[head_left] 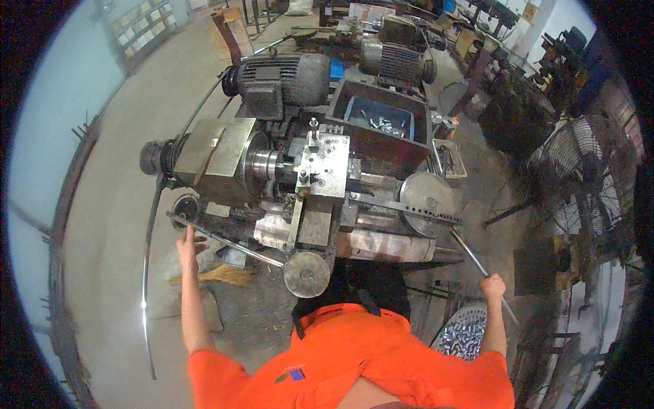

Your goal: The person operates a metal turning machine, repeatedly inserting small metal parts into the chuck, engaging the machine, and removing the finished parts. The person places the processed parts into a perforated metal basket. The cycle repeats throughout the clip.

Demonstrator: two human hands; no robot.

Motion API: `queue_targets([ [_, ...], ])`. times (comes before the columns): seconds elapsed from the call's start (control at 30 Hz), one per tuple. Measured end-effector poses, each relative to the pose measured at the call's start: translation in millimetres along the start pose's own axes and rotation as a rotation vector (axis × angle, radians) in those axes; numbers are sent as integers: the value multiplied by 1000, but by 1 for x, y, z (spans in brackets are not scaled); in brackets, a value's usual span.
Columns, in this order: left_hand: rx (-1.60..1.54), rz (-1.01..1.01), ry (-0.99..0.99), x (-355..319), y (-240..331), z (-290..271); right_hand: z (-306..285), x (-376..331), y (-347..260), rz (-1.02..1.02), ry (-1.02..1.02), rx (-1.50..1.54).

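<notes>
My right hand (492,286) is wrapped round a long metal lever rod (470,252), which slants down from a round disc (429,203) at the machine's right. My left hand (191,249) is at the outer part of another lever rod (235,247), fingers apart and not wrapped round it; whether it touches the rod is unclear. That rod runs to a smaller disc (307,274) at the front. Between the two levers is a small lathe-like machine, with a round metal chuck (264,165) facing a bright tool block (330,163).
A dark motor (286,80) stands behind the machine. To its right, a metal box (381,155) holds a blue tray with small shiny pieces. Below my right forearm sits a basket (470,315) of similar pieces. A fan (572,174) stands right; a broom (221,275) lies left.
</notes>
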State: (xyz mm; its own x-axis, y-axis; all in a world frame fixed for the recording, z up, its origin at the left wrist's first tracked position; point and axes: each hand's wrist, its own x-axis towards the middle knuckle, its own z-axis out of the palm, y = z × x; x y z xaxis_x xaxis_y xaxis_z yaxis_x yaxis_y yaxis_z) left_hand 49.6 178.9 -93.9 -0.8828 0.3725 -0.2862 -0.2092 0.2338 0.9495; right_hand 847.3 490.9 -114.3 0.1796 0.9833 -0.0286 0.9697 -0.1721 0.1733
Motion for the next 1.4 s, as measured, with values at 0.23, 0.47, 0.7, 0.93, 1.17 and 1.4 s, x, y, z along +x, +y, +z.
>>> queue_targets([
  [0.23,23,62,114,6,-16,48,25,-112,-11,-66,-618,938],
  [0.47,-73,68,136,10,-18,47,-16,-183,-89,141,-759,1363],
  [0.7,-36,77,158,14,-22,46,8,-191,-104,103,-630,1319],
  [0.93,149,12,76,11,-14,42,5,-180,-87,83,-727,1470],
  [1.17,124,39,68,22,-32,37,-10,-51,-1,-326,-43,512],
  [1.4,37,-6,-19,0,-11,49,-17,33,-21,-40,252,108],
])
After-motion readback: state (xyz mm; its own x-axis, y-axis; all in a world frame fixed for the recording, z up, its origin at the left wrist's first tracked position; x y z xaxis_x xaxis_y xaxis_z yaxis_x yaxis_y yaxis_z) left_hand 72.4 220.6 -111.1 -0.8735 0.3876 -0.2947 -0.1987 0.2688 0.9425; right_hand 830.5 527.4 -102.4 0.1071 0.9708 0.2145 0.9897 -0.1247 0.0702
